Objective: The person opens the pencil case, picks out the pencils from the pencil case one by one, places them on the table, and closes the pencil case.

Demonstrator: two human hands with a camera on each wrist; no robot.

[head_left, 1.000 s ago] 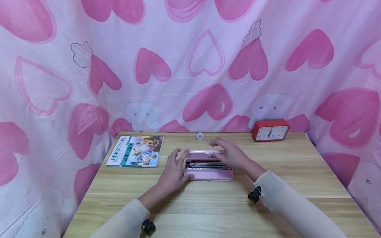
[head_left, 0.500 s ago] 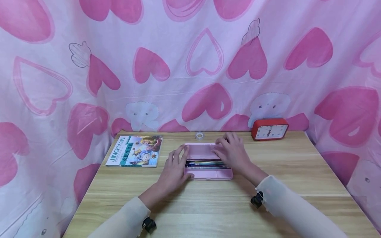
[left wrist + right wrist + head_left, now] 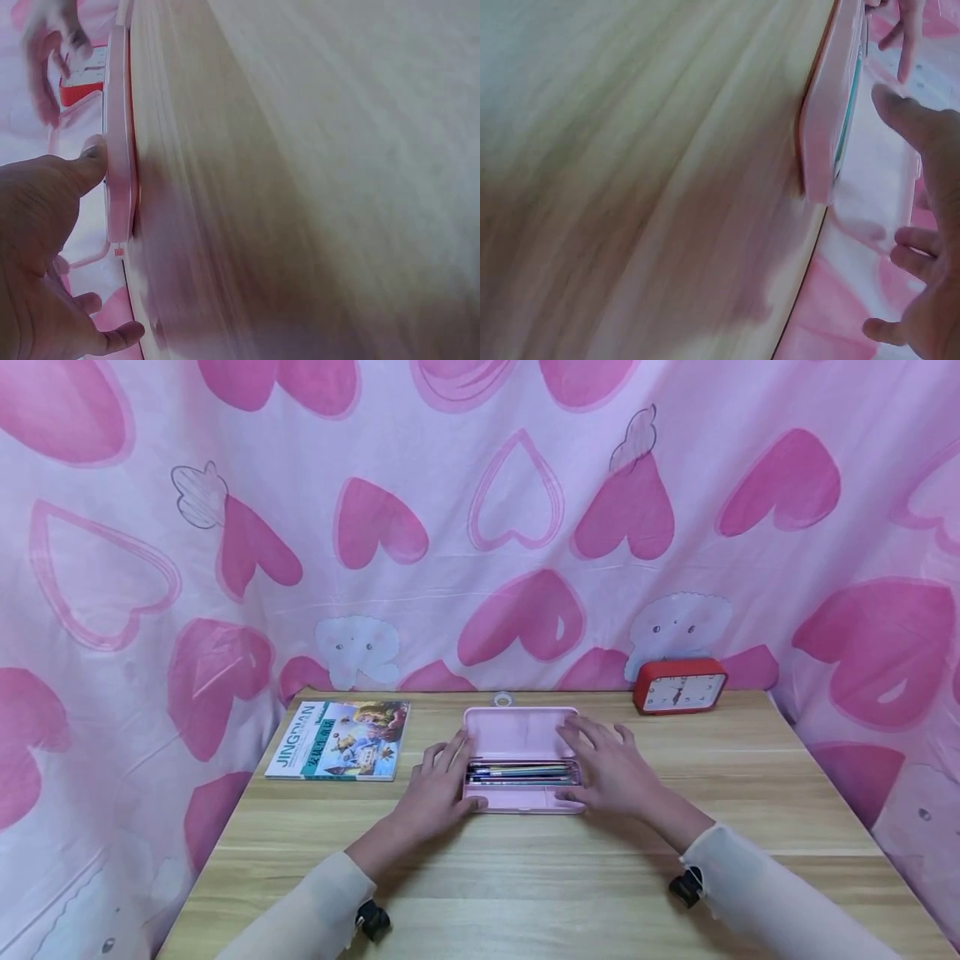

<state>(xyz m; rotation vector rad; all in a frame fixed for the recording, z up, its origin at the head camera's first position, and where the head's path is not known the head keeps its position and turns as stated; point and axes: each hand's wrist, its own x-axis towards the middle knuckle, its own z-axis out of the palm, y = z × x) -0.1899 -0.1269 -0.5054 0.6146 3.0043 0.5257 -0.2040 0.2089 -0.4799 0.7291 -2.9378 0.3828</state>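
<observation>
A pink pencil case (image 3: 510, 799) lies on the table with its lid (image 3: 517, 731) raised at the back. Several pencils (image 3: 521, 772) lie lengthwise inside it. My left hand (image 3: 427, 793) is at the case's left end, its fingers spread; in the left wrist view the thumb (image 3: 91, 161) touches the case's edge. At the other end is my right hand (image 3: 618, 772), its fingers extended beside the lid and its thumb over the near right corner. Whether that thumb touches the case I cannot tell. In the right wrist view this hand (image 3: 937, 225) grips nothing.
A picture book (image 3: 341, 741) lies to the left on the wooden table (image 3: 517, 885). Behind the case is a small roll of tape (image 3: 502, 699). A red clock (image 3: 680, 686) stands at the back right, before a pink heart-patterned curtain (image 3: 420, 593).
The case's lid has swung back and up from low over the pencils. My right hand has let go of it and moved right and toward me. My left hand has stayed almost in place.
</observation>
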